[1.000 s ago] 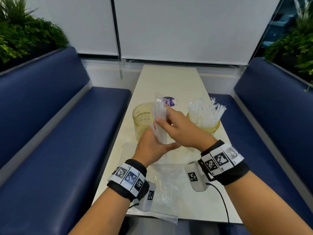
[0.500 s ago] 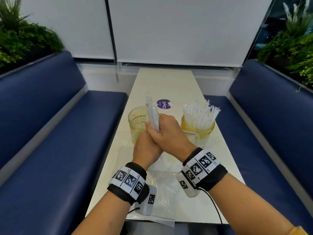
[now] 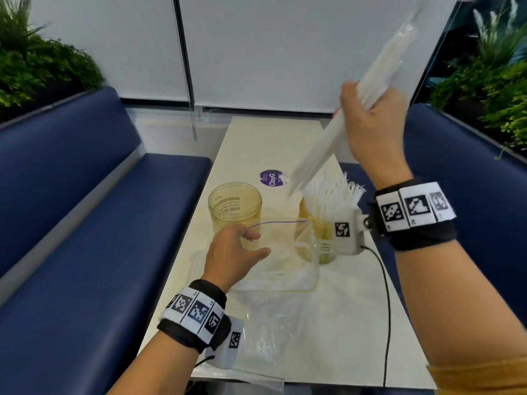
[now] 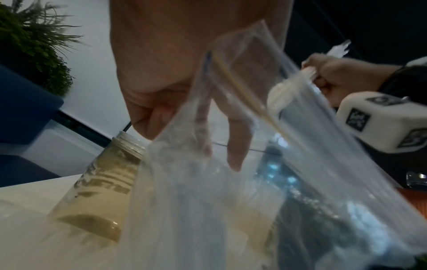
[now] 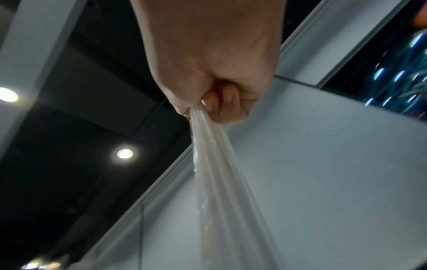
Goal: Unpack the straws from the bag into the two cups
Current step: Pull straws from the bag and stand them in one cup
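My right hand (image 3: 370,124) is raised above the table and grips a bundle of white wrapped straws (image 3: 322,146) in its fist. The bundle slants down toward the right cup (image 3: 310,223), which is packed with straws. The right wrist view shows the fingers (image 5: 219,102) curled round the straw bundle (image 5: 219,173). My left hand (image 3: 233,252) holds the mouth of the clear zip bag (image 3: 288,252) in front of the left cup (image 3: 235,206), which is empty. In the left wrist view the fingers (image 4: 235,146) lie against the bag (image 4: 231,191) beside the empty cup (image 4: 104,182).
The narrow white table (image 3: 256,138) runs between two blue benches (image 3: 85,223) (image 3: 470,195). A purple sticker (image 3: 271,178) lies behind the cups. Clear plastic film (image 3: 271,337) lies flat near the front edge, and a black cable (image 3: 385,280) trails from my right wrist.
My right hand has lifted the straw bundle up and to the right, away from my left hand. My left hand has dropped lower and now holds the bag.
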